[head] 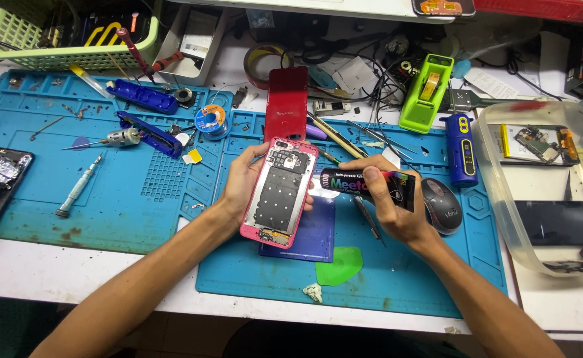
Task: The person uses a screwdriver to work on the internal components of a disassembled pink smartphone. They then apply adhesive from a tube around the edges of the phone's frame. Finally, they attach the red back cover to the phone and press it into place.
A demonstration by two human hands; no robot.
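Surface: white workbench (73,278), evenly and brightly lit
Covering: blue work mats (106,192) under and around the fingers
Beyond fingertips: green basket (13,33)
Below: dark floor (0,325)

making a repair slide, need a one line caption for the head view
Left hand holds an opened pink phone; right hand holds a black glue tube beside it.

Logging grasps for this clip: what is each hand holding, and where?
Left hand grips the opened pink phone along its left edge; right hand holds the black glue tube around its body.
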